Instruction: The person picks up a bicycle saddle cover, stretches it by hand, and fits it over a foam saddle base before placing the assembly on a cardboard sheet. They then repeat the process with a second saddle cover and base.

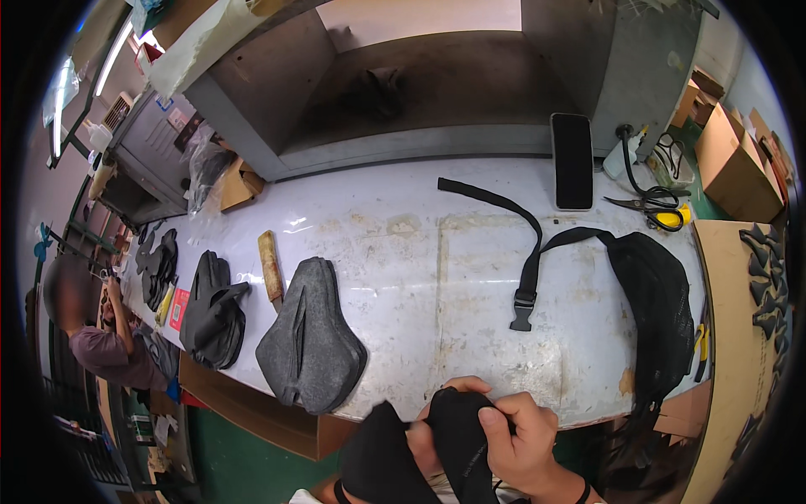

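Note:
At the near edge of the table I hold a black padded fabric piece [457, 437] with two rounded lobes. My right hand [520, 441] pinches its right lobe, thumb pressed on the front face. My left hand [424, 441] is mostly hidden between the lobes; its visible fingers are closed on the fabric. Ahead and to the left lies a stack of grey saddle-shaped pads [312, 336] with a slit down the middle. Further right rests a black waist bag [651, 294], its strap ending in a side-release buckle [522, 312].
A wooden-handled tool [270, 267] touches the grey pads. Black fabric pieces [214, 311] lie further left. A phone [573, 161] leans against the grey metal shelf [420, 139]. Scissors [651, 206] lie at the right, near cardboard [722, 378]. Another person [113, 349] works at the far left.

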Motion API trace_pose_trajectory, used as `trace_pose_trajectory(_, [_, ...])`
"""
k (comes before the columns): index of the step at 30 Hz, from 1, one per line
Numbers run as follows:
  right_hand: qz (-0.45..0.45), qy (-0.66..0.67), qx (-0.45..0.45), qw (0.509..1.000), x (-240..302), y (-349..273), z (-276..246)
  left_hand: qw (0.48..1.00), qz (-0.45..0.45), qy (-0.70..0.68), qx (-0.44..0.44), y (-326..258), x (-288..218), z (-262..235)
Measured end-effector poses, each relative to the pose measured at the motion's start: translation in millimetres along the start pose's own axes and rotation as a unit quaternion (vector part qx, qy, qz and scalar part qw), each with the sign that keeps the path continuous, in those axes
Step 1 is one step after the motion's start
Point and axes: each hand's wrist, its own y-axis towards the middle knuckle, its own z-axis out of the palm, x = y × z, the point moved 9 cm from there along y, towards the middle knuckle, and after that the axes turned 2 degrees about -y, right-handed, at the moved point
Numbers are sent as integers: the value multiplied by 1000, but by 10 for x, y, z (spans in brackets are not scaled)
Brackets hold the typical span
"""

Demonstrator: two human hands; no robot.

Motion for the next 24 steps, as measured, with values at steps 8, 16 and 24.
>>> trace_pose_trajectory(8, [185,287,74,937,-277,-1,123,1000,-9,8,-7,1,-174,82])
trace_pose_trajectory(16, [157,216,83,960,-309,41,60,978,-135,159,-17,-165,-206,15])
trace_pose_trajectory(24, [80,83,133,984,-84,141,183,926,-268,261,60,-505,-25,-280])
